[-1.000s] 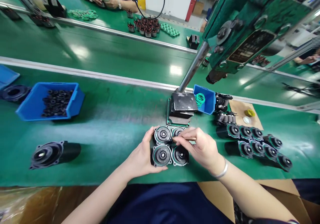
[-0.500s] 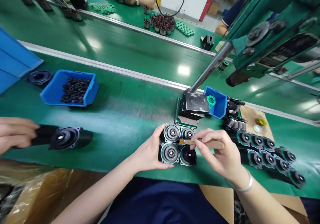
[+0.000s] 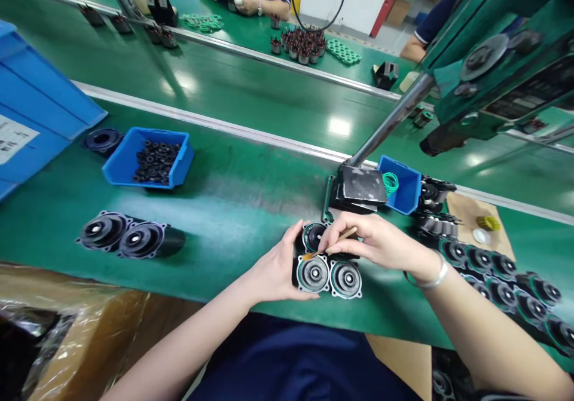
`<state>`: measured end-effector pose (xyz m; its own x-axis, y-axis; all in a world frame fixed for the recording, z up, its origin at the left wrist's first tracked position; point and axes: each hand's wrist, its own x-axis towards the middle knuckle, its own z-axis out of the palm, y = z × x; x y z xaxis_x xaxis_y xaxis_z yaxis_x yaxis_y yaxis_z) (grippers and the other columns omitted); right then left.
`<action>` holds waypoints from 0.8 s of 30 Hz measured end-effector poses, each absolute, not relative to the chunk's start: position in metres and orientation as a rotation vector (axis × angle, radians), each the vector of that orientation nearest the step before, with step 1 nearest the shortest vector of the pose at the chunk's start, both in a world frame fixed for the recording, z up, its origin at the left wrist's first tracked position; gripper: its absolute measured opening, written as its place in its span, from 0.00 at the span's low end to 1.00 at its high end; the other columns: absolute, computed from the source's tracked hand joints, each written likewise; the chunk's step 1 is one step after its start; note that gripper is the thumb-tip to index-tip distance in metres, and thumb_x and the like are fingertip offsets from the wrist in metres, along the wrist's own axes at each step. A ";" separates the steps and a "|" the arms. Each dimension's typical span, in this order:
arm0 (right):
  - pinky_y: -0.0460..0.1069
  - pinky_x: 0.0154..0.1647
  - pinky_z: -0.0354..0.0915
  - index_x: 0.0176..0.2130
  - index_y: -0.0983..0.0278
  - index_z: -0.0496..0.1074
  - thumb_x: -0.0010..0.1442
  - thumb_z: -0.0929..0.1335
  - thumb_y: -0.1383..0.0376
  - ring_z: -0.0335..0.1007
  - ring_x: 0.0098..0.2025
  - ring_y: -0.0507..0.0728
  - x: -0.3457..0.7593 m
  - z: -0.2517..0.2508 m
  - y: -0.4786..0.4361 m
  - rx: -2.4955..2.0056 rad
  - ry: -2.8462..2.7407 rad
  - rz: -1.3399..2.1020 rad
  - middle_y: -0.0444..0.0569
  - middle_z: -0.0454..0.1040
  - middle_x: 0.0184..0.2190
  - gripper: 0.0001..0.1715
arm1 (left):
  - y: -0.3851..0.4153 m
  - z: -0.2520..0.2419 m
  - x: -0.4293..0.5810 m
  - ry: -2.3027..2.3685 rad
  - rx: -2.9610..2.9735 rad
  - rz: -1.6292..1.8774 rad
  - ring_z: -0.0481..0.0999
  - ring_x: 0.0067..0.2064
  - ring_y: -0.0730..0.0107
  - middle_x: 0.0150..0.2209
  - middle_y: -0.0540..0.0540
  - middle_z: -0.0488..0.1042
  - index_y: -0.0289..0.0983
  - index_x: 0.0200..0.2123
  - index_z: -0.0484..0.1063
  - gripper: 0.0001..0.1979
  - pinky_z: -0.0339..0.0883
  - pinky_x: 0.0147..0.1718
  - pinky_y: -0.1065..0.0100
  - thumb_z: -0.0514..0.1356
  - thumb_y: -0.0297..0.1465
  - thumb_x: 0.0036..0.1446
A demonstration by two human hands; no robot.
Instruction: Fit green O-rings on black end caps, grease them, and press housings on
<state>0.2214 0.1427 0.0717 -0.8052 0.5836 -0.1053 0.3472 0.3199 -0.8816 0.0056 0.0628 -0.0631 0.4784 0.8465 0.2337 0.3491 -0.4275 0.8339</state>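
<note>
A block of round black motor housings (image 3: 313, 274) with pale flanged rims stands upright on the green bench in front of me. My left hand (image 3: 278, 269) is wrapped round the block's left side, thumb and fingers at opposite ends. Pinched in my right hand (image 3: 361, 241) is a small brush (image 3: 348, 232) with a wooden handle and orange bristles. The bristle end is at the upper left rim of the near left housing. My right hand covers most of the far right housing. Beside it, the near right housing (image 3: 348, 278) shows its ringed inside.
Two more housings (image 3: 142, 239) stand at left, near a blue bin (image 3: 178, 177) of small black parts. A press (image 3: 484, 72) overhangs the right side. Behind its black base (image 3: 359, 187) is a blue bin (image 3: 410, 195) with green rings. Rows of housings (image 3: 502, 293) stand at right.
The brush has moved from between the housings to the near left one's rim. At far left, another person's hand has gone; two housings now show there. The whole view has shifted slightly.
</note>
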 end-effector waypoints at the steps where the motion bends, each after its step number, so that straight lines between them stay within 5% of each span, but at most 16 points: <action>1: 0.44 0.41 0.72 0.40 0.65 0.70 0.66 0.67 0.59 0.77 0.39 0.49 0.221 0.074 0.145 -0.857 -2.384 1.472 0.46 0.78 0.38 0.11 | 0.063 -0.063 0.006 0.993 1.991 0.852 0.53 0.69 0.29 0.69 0.23 0.43 0.42 0.69 0.18 0.74 0.59 0.61 0.35 0.75 0.44 0.40; 15: 0.41 0.29 0.69 0.39 0.62 0.64 0.66 0.67 0.64 0.73 0.28 0.46 0.236 0.066 0.071 -1.048 -2.356 1.005 0.42 0.77 0.31 0.06 | 0.067 -0.061 0.007 0.895 1.998 0.933 0.53 0.69 0.34 0.68 0.25 0.45 0.40 0.69 0.21 0.69 0.56 0.63 0.37 0.74 0.40 0.43; 24: 0.43 0.34 0.75 0.39 0.61 0.65 0.62 0.71 0.66 0.80 0.35 0.52 0.210 0.045 0.046 -0.922 -2.121 0.702 0.45 0.77 0.30 0.10 | 0.065 -0.066 0.007 0.911 2.020 0.960 0.54 0.68 0.31 0.68 0.22 0.44 0.39 0.69 0.20 0.72 0.58 0.62 0.37 0.75 0.42 0.41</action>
